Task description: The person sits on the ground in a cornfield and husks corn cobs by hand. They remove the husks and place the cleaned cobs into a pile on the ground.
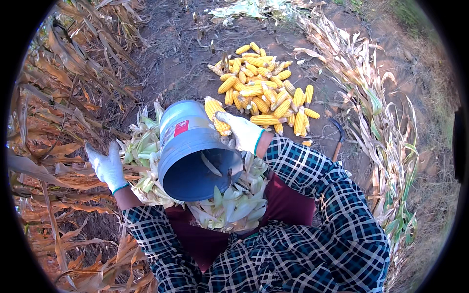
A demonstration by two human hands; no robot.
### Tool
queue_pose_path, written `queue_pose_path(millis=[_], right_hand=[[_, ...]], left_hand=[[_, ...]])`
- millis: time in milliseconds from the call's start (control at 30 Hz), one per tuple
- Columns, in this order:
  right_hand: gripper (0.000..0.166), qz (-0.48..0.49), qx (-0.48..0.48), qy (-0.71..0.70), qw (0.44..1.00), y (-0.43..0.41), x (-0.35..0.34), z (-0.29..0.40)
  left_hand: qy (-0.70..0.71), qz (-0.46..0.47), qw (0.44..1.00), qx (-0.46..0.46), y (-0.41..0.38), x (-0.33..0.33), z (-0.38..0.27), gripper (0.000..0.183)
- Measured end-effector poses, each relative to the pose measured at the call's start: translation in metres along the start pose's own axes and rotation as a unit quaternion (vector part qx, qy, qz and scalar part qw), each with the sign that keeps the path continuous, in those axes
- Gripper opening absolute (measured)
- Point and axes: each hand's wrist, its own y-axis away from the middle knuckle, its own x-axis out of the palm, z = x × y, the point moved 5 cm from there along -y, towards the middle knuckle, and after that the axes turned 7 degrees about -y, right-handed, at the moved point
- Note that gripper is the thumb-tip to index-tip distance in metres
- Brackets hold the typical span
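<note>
My right hand, in a white glove with a green cuff, grips a husked yellow ear of corn above the side of a tipped bucket. The grey plastic bucket lies on its side with its mouth toward me; a pale, thin piece of husk or leaf is inside. My left hand, gloved alike, is raised left of the bucket with fingers apart and nothing in it. Loose corn husks lie between my legs and beside the bucket. Beyond my right hand, a pile of husked yellow corn ears rests on the soil.
A sickle with a wooden handle lies on the ground right of the pile. Cut dry corn stalks form a long row curving along the right. Standing dry corn plants crowd the left side. More pale husks lie at the far end.
</note>
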Motion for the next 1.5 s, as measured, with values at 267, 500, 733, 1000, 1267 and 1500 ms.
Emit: queue_pose_path(millis=[267,500,733,1000,1267,1500], right_hand=[[0.025,-0.136,-0.181,-0.215,0.95,-0.026,-0.07,0.053],[0.025,0.117,-0.237,-0.108,0.958,0.008,-0.006,0.044],[0.039,0.16,0.075,0.404,0.897,-0.012,0.032,-0.133],[0.052,-0.222,-0.142,0.608,0.749,-0.195,-0.087,-0.173],[0.058,-0.187,-0.052,0.714,0.673,-0.21,-0.03,-0.183],[0.059,-0.164,-0.01,0.733,0.66,-0.217,-0.03,-0.189]], left_hand=[[0.243,0.145,0.958,-0.051,0.007,-0.001,-0.021,0.053],[0.289,0.103,0.952,-0.025,0.015,0.001,-0.034,0.044],[0.27,0.083,0.958,0.046,0.031,-0.026,-0.045,0.039],[0.273,0.117,0.954,0.05,0.036,-0.038,-0.047,0.035],[0.214,0.193,0.945,0.153,0.052,-0.051,-0.051,0.036],[0.228,0.21,0.931,0.191,0.056,-0.055,-0.06,0.036]])
